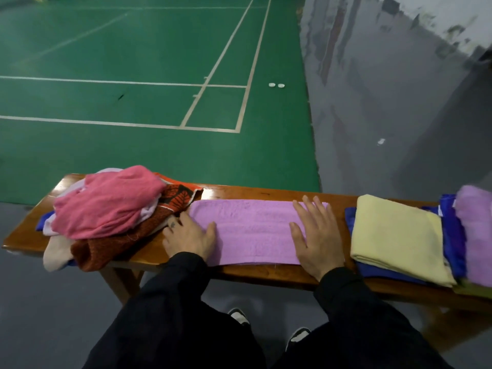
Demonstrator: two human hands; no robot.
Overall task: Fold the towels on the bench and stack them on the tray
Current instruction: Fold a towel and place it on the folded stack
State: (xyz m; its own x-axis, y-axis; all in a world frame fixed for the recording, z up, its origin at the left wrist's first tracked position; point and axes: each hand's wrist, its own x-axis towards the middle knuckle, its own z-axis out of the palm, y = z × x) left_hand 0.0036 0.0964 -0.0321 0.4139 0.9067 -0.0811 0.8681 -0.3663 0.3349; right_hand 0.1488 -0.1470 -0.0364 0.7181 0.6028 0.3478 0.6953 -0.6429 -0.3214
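A big green court floor (133, 102) with white lines fills the far side of the room, and a gray floor (386, 115) runs along its right. Close to me stands a long brown wooden bench (239, 191), going from left to right.

On the left end of the bench sits a messy heap of towels (111, 217) not folded yet — a pink towel (109, 202) on top, a red-brown patterned one (175, 199) under it, and bits of white and blue poking out.

In the middle lies a purple towel (253, 230), folded into a long flat strip along the bench. Its left end touches the heap.

On the right end is a pile of folded towels: a pale yellow towel (396, 235) on top of a blue one (380, 272), and just beside them, at the picture's edge, a second purple one (476, 230). I cannot tell if a tray is under them.

The person wears black sleeves. The left hand (190, 237) lies flat on the left end of the purple strip, its grip spread, with fingertips at the heap. The right hand (314, 235) presses flat on the right end — fingers straight and spread.

Two small white things (276, 85) lie far off on the green floor.
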